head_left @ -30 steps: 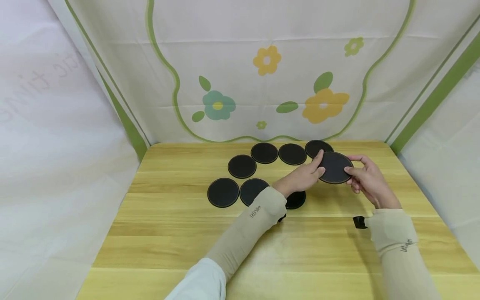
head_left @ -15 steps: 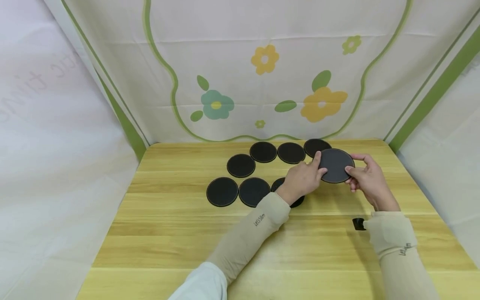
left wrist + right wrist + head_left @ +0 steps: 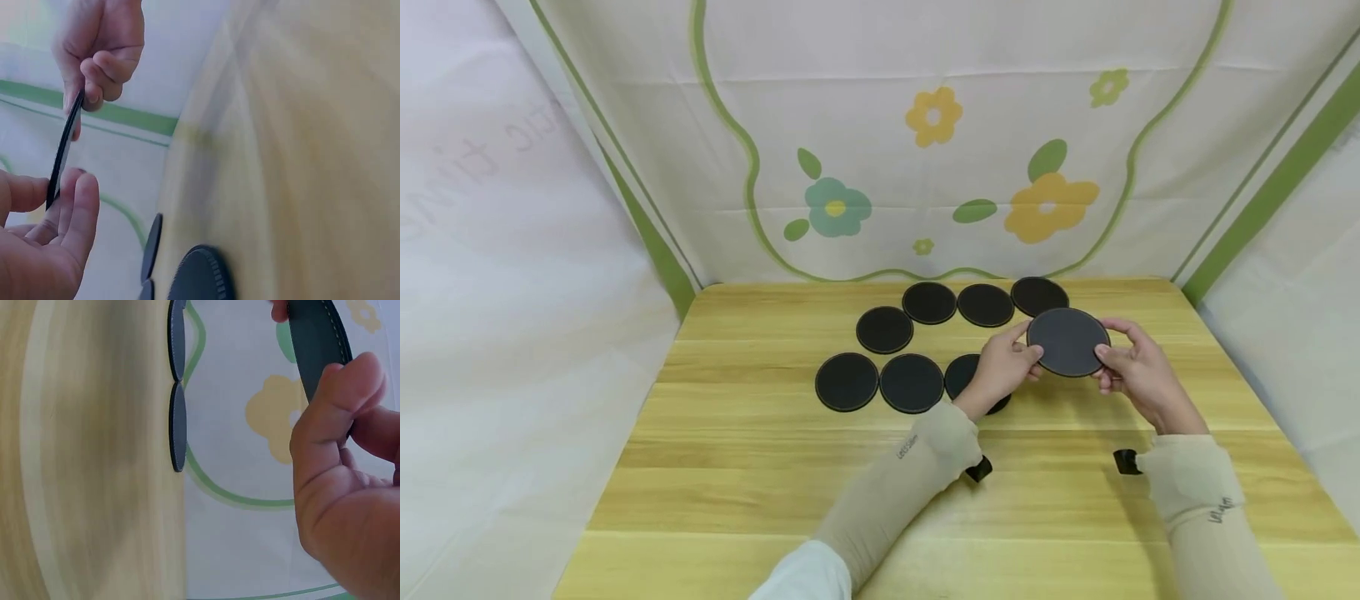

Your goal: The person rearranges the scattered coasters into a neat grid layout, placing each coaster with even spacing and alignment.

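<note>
A round black coaster [image 3: 1067, 342] with a stitched edge is held up over the right part of the table. My left hand [image 3: 1003, 367] pinches its left edge, thumb on top and fingers beneath. On the opposite edge, my right hand [image 3: 1142, 375] pinches it the same way. The left wrist view shows the coaster [image 3: 65, 150] edge-on, raised above the tabletop, between the left hand [image 3: 44, 256] and the right hand [image 3: 103, 50]. Seen from the right wrist, the coaster [image 3: 319, 344] tilts, with the right hand's fingers [image 3: 319, 444] at its lower end.
Several more black coasters lie flat on the wooden table [image 3: 737, 483]: a front row starting with a left coaster [image 3: 847, 382], and a curved back row ending at a right coaster [image 3: 1040, 292]. My left forearm partly covers one front coaster [image 3: 961, 371]. A flowered cloth [image 3: 865, 125] hangs behind.
The held coaster has come slightly down and toward me. My left index finger, earlier raised along the coaster's edge, has slid lower behind it. The coasters on the table keep their places.
</note>
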Available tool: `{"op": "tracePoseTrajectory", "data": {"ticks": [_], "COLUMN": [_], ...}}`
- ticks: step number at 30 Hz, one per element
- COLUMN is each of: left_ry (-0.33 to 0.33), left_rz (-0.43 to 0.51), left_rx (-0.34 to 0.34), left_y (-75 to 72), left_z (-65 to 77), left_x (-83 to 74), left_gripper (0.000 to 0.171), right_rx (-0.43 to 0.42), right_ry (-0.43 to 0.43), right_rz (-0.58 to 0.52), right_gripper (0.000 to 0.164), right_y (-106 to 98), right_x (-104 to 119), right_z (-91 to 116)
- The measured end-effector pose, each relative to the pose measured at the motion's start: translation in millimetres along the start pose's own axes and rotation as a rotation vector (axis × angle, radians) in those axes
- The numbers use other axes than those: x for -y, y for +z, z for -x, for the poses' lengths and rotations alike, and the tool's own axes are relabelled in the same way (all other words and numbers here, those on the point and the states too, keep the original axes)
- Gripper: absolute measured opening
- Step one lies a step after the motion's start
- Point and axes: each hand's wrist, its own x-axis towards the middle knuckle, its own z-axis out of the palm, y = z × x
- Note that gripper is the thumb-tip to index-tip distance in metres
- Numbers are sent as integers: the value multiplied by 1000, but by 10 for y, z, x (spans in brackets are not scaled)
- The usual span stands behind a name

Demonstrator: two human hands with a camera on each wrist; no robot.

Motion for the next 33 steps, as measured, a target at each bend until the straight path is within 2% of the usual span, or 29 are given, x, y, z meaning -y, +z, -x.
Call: {"op": "tracePoseTrajectory", "data": {"ticks": [2,5,9,14,18,22,29,33], "left_ry": [-41,-100,-165,-217,-267,-314,-349,-367], "left_rz": [84,125,181,273,323,332,325,312], "left_rx": [17,20,-16,-76,-99,-103,-58,-54], "left_y": [55,168,332,448,483,482,436,436], "left_z": [58,146,237,313,350,356,316,311], "left_x": [24,62,143,253,304,342,395,382], "left_gripper": [64,74,80,78,76,75,77,82], "right_rx": [16,38,62,97,126,139,146,156], "right_ry": [43,120,192,260,316,360,401,407], "right_rz": [33,118,227,293,341,387,410,413], "right_gripper": [49,60,72,69,66,64,61,61], "right_y": [-34,-89,-146,-160,-162,-170,-158,-152], "right_x": [-17,-56,-124,-198,-253,-324,-419,-445], "right_z": [19,40,57,85,78,24,-98,-150]}}
